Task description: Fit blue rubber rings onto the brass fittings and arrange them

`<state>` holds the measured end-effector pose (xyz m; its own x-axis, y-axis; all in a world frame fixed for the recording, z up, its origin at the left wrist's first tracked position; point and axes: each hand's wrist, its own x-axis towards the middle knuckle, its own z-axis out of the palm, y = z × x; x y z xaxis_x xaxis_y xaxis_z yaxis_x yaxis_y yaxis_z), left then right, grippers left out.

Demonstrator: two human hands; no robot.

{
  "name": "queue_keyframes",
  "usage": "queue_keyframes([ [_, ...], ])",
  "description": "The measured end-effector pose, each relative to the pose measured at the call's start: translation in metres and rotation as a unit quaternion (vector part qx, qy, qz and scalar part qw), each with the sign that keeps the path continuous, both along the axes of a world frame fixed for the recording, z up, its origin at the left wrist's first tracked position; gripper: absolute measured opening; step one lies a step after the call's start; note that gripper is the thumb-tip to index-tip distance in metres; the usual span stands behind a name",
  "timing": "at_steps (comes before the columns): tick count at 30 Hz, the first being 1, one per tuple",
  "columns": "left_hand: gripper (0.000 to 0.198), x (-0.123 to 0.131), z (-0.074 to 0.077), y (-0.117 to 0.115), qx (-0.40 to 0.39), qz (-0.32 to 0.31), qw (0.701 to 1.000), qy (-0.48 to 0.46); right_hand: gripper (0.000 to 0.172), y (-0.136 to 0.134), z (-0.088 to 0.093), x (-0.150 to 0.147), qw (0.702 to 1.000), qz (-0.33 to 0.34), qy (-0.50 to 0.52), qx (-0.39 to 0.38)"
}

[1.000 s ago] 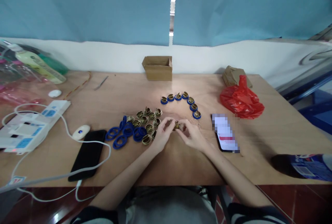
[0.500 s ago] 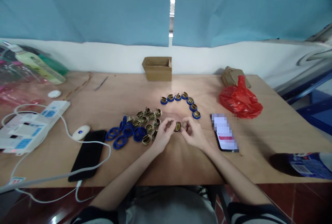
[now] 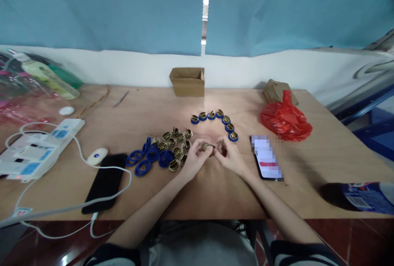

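My left hand [image 3: 193,160] and my right hand [image 3: 229,156] meet at the middle of the wooden table [image 3: 197,192], fingers pinched together on one small brass part [image 3: 208,147]. Just left of them lies a pile of several loose brass parts [image 3: 174,143] and several blue rubber rings [image 3: 147,157]. Behind my hands, an arc of several brass parts fitted with blue rings [image 3: 215,119] sits on the table.
A black phone [image 3: 104,182] with a white cable lies front left, a lit phone [image 3: 267,163] to the right. A white power strip [image 3: 37,149] is at the left, a cardboard box [image 3: 187,81] at the back, a red plastic bag [image 3: 286,118] back right, a blue packet [image 3: 366,198] front right.
The brass part has turned between my fingers, and my right hand has drawn a little closer to the left. Nothing else on the table has moved.
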<state>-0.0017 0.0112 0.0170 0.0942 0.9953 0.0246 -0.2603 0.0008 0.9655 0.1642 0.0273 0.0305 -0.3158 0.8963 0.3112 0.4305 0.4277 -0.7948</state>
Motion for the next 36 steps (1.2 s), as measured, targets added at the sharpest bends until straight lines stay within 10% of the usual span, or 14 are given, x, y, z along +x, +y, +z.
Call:
queue_keyframes([
  [9,0.044,0.006,-0.012,-0.004,0.101,0.037,0.987,0.121,0.007,0.000,0.012,0.006,0.993,-0.049,0.105,-0.019],
  [16,0.037,0.003,-0.012,-0.007,0.118,0.040,0.971,0.205,0.011,-0.003,0.007,0.005,0.999,0.045,-0.018,0.018],
  [36,0.038,0.001,-0.020,-0.008,0.235,0.019,0.895,0.380,0.022,0.003,-0.003,0.008,0.990,0.014,-0.128,0.054],
])
